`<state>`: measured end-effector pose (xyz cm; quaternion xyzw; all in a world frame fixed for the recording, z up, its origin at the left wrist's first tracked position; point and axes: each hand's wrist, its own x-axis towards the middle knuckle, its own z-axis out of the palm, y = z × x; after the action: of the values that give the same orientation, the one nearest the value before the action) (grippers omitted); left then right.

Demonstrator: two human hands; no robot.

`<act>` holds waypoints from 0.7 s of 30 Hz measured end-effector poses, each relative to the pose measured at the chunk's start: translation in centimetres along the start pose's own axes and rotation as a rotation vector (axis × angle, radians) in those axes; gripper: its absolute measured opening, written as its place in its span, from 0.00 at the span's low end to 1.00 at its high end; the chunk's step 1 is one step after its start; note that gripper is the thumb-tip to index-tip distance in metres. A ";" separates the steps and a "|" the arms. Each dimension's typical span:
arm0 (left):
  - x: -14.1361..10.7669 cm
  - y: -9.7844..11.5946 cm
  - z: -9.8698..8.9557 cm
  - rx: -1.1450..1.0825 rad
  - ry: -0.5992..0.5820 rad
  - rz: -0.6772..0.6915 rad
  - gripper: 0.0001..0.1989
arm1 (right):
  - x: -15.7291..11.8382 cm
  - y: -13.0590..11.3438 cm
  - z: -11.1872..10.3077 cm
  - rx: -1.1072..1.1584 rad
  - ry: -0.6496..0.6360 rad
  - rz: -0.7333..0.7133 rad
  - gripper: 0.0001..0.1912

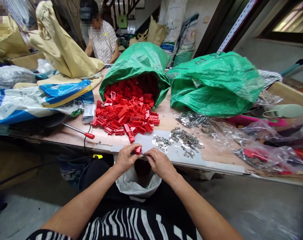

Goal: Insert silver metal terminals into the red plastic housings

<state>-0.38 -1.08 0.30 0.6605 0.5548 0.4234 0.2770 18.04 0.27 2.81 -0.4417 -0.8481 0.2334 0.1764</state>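
Observation:
My left hand pinches a small red plastic part at the table's front edge. Close beside it, the fingers of my right hand are closed on a thin dark metal piece that reaches toward the red part; its kind is too small to make out. A heap of similar red plastic parts spills from a green woven bag just beyond my hands. Small flat silver metal pieces lie on a grey sheet, with a darker pile to their right. Below my hands hangs an open white bag.
Another green bag slumps on the right of the table, near clear plastic bags. A red-tipped metal lever sticks out at left, by a blue and white sack. Across the table sits a person in a dotted top.

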 end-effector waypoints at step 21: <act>-2.8 3.4 0.4 -0.824 0.079 -0.331 0.13 | -2.8 -0.6 -1.6 0.504 -0.007 0.012 0.09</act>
<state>1.61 -4.56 2.20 0.3805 0.4483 0.5840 0.5597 19.99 -1.94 4.15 -0.3881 -0.7612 0.4398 0.2767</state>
